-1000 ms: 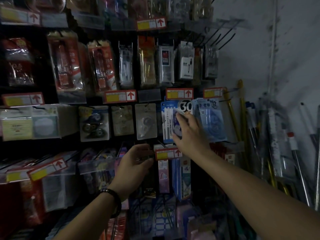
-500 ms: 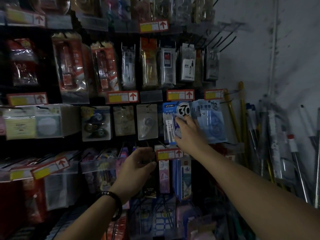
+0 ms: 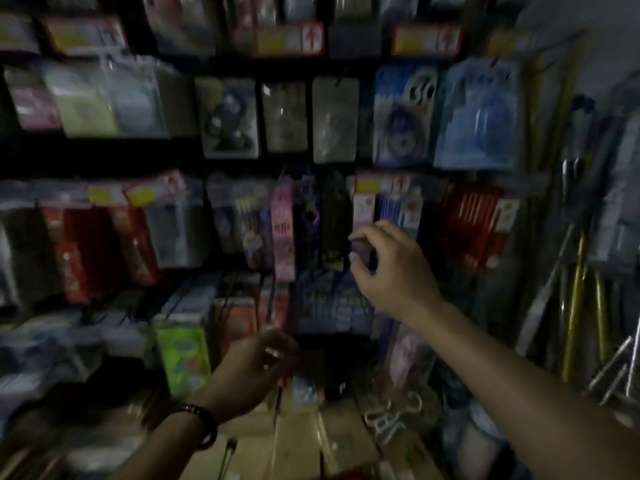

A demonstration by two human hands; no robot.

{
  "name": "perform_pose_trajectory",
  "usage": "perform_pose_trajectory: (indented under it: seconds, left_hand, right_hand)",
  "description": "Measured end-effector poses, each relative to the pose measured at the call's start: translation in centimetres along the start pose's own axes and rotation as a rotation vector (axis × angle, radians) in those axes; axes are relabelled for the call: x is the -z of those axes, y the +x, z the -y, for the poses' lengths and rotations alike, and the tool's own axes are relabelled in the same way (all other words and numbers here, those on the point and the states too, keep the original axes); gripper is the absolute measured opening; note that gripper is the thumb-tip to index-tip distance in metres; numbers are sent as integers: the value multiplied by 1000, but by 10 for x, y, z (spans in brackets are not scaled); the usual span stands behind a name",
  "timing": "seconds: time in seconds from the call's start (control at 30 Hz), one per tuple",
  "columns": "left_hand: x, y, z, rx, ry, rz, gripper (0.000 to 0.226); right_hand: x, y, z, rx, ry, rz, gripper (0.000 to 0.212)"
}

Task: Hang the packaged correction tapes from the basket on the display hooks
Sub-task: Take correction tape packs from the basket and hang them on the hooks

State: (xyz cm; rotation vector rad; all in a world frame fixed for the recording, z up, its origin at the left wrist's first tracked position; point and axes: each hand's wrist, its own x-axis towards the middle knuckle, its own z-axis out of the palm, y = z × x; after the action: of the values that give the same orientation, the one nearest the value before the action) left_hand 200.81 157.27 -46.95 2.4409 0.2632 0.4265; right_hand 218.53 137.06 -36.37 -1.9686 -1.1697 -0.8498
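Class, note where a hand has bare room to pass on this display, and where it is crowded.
Free-looking: the dark gap between the green packet and the pale pink packet; the dark band under the upper-left packets. Crowded: the hanging packets around the right hand.

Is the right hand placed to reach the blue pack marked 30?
Likely yes: the right hand hovers below the blue pack with nothing visible between them, though the frame is blurred.

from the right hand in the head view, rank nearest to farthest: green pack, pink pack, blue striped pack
1. blue striped pack, just above the right hand
2. pink pack, to its left
3. green pack, lower left
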Motion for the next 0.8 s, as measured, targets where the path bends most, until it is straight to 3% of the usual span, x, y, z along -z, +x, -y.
perform_pose_trajectory:
  seconds: [0.1, 0.3, 0.47, 0.63, 0.73, 0.8]
  left_hand:
    - [-42, -56, 53, 105, 46, 86, 13]
    - [-124, -152, 159, 379, 157, 370, 22]
    - [-168, -178, 214, 495, 170, 553, 25]
    - [-218, -183, 249, 695, 98, 638, 28]
    - [-242, -177, 251, 690, 79, 749, 26]
    - [-249, -166, 250, 664, 74, 715, 27]
  right_hand:
    - [-52, -85, 10, -115, 93, 243, 20]
    - [-170, -285, 3, -547, 284, 688, 14]
    - [-234, -423, 0, -873, 270, 982, 14]
    - [-286, -493, -10, -1255, 245, 1062, 28]
    - [-312, -516, -24, -1339, 213, 1098, 34]
    - [-336, -540, -41, -1396, 136, 1076, 52]
